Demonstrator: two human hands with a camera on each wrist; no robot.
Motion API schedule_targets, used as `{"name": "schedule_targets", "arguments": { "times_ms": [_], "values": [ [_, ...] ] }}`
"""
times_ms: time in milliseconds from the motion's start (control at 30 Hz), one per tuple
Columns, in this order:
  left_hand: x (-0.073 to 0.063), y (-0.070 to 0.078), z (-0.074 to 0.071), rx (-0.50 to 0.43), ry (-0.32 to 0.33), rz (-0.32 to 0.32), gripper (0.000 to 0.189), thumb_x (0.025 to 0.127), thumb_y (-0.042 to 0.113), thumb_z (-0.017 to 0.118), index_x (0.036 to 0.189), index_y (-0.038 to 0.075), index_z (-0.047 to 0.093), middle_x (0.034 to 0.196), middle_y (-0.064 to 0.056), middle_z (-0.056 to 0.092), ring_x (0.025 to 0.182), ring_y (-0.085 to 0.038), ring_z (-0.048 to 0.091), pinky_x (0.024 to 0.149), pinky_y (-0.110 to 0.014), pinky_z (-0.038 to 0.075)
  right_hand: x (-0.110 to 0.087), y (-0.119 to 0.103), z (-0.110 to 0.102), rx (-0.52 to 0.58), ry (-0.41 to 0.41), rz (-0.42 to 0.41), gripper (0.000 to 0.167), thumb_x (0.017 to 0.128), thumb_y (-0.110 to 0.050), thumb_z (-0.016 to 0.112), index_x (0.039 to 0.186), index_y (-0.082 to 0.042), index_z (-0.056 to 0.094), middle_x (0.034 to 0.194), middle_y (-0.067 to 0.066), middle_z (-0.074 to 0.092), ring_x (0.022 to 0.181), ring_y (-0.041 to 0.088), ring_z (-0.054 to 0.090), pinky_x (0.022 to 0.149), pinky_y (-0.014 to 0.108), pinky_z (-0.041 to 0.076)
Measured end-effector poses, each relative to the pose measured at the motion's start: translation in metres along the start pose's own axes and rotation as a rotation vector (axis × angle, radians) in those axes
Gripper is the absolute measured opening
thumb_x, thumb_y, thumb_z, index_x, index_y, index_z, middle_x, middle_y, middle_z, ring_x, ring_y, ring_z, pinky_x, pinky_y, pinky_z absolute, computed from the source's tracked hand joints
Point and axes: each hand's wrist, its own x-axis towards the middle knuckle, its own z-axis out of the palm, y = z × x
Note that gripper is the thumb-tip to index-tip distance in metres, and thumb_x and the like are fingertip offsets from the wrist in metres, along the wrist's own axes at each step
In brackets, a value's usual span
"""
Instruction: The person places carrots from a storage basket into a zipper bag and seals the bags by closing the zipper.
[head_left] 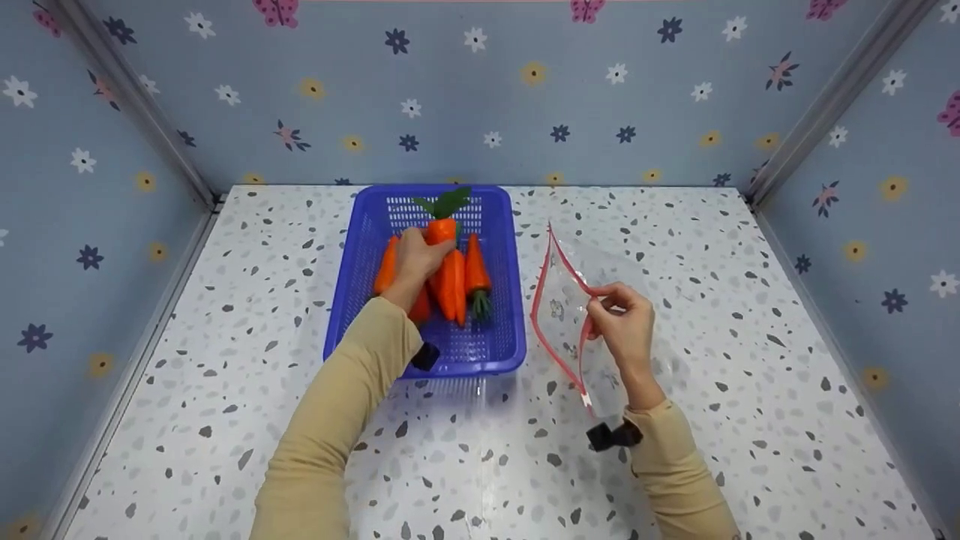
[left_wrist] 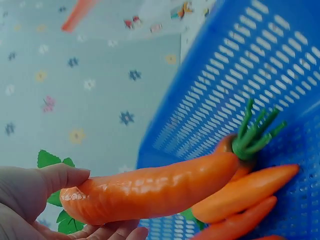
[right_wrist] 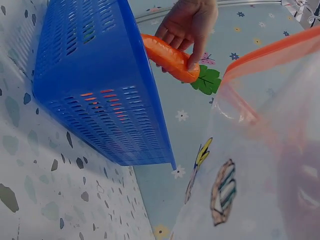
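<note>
My left hand (head_left: 414, 259) grips an orange toy carrot (head_left: 442, 230) with flat green leaves, raised over a blue plastic basket (head_left: 519, 300). In the left wrist view the thumb lies on top of the carrot (left_wrist: 150, 195) near its leafy end, fingers below. Further carrots (head_left: 478, 266) lie in the basket, one with a green stem tuft. To the basket's right, my right hand (head_left: 628, 319) pinches the red rim of a clear zip bag (head_left: 556, 307). The bag's mouth gapes toward the basket. Printed figures show on the bag (right_wrist: 225, 195) in the right wrist view.
The basket and bag are on a white speckled table (head_left: 750, 360). Flower-patterned panels (head_left: 480, 90) enclose the back and both sides. A small black device (head_left: 615, 435) sits at the right wrist, another (head_left: 426, 356) at the left.
</note>
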Motion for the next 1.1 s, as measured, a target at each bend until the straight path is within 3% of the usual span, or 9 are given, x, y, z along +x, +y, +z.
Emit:
{"name": "schedule_targets", "arguments": {
  "times_ms": [100, 200, 333, 467, 567, 700, 800, 933, 1100],
  "values": [
    [-0.007, 0.007, 0.0, -0.029, -0.037, 0.007, 0.044, 0.081, 0.02, 0.063, 0.114, -0.006, 0.049, 0.104, -0.017, 0.056, 0.084, -0.025, 0.055, 0.075, -0.031, 0.047, 0.0, -0.003, 0.0, -0.013, 0.008, -0.011, 0.013, 0.073, 0.004, 0.056, 0.081, 0.0, 0.066, 0.057, 0.012, 0.052, 0.037, 0.018, 0.049, 0.032, 0.026, 0.041],
    [-0.014, 0.01, 0.0, -0.021, -0.06, 0.027, 0.051, 0.081, 0.022, 0.063, 0.121, -0.004, 0.044, 0.112, -0.017, 0.053, 0.093, -0.026, 0.054, 0.081, -0.032, 0.045, 0.005, 0.017, -0.002, -0.046, 0.016, -0.031, 0.014, 0.074, 0.005, 0.055, 0.083, 0.0, 0.065, 0.057, 0.013, 0.051, 0.036, 0.021, 0.05, 0.032, 0.028, 0.042],
    [-0.023, 0.012, 0.0, -0.022, -0.086, 0.068, 0.053, 0.082, 0.023, 0.063, 0.123, -0.003, 0.042, 0.112, -0.016, 0.053, 0.095, -0.026, 0.054, 0.081, -0.033, 0.045, 0.01, 0.041, -0.004, -0.061, 0.02, -0.042, 0.016, 0.074, 0.005, 0.056, 0.085, -0.003, 0.066, 0.057, 0.013, 0.052, 0.036, 0.024, 0.05, 0.03, 0.035, 0.04],
    [-0.033, 0.015, 0.0, -0.036, -0.093, 0.123, 0.052, 0.081, 0.023, 0.064, 0.122, -0.002, 0.044, 0.111, -0.017, 0.055, 0.093, -0.026, 0.054, 0.079, -0.034, 0.046, 0.014, 0.049, -0.005, -0.034, 0.016, -0.028, 0.018, 0.073, 0.004, 0.056, 0.083, -0.006, 0.067, 0.055, 0.012, 0.052, 0.035, 0.022, 0.05, 0.029, 0.037, 0.039],
    [-0.04, 0.018, 0.0, -0.044, -0.094, 0.166, 0.051, 0.08, 0.023, 0.065, 0.121, -0.002, 0.046, 0.11, -0.017, 0.055, 0.094, -0.026, 0.053, 0.079, -0.034, 0.046, 0.011, 0.029, -0.003, 0.049, -0.011, 0.006, 0.018, 0.072, 0.005, 0.055, 0.083, -0.002, 0.067, 0.054, 0.012, 0.052, 0.034, 0.02, 0.05, 0.029, 0.032, 0.04],
    [-0.049, 0.019, 0.001, -0.059, -0.102, 0.21, 0.052, 0.08, 0.023, 0.066, 0.121, 0.0, 0.047, 0.11, -0.016, 0.055, 0.093, -0.025, 0.052, 0.079, -0.034, 0.045, 0.01, 0.014, -0.002, 0.037, -0.033, 0.042, 0.016, 0.073, 0.004, 0.056, 0.084, -0.001, 0.067, 0.055, 0.01, 0.053, 0.036, 0.018, 0.051, 0.025, 0.038, 0.034],
    [-0.055, 0.019, 0.002, -0.076, -0.099, 0.245, 0.052, 0.079, 0.022, 0.067, 0.122, 0.001, 0.048, 0.11, -0.015, 0.056, 0.093, -0.025, 0.052, 0.08, -0.033, 0.045, 0.011, 0.017, -0.003, 0.059, -0.042, 0.044, 0.015, 0.074, 0.003, 0.056, 0.084, -0.001, 0.067, 0.056, 0.01, 0.053, 0.036, 0.018, 0.051, 0.026, 0.036, 0.035],
    [-0.062, 0.02, 0.005, -0.098, -0.104, 0.285, 0.052, 0.079, 0.021, 0.068, 0.123, 0.002, 0.049, 0.109, -0.014, 0.057, 0.092, -0.025, 0.052, 0.081, -0.033, 0.044, 0.009, 0.004, -0.001, 0.138, -0.047, 0.038, 0.015, 0.074, 0.005, 0.055, 0.082, 0.002, 0.066, 0.056, 0.014, 0.051, 0.036, 0.02, 0.049, 0.031, 0.028, 0.041],
    [-0.07, 0.021, 0.011, -0.11, -0.103, 0.326, 0.052, 0.077, 0.02, 0.069, 0.123, 0.003, 0.05, 0.108, -0.013, 0.057, 0.092, -0.024, 0.051, 0.082, -0.032, 0.043, 0.012, 0.008, 0.001, 0.137, -0.057, 0.036, 0.016, 0.072, 0.007, 0.054, 0.082, 0.002, 0.066, 0.056, 0.013, 0.052, 0.036, 0.02, 0.05, 0.03, 0.028, 0.04]
  ]
}}
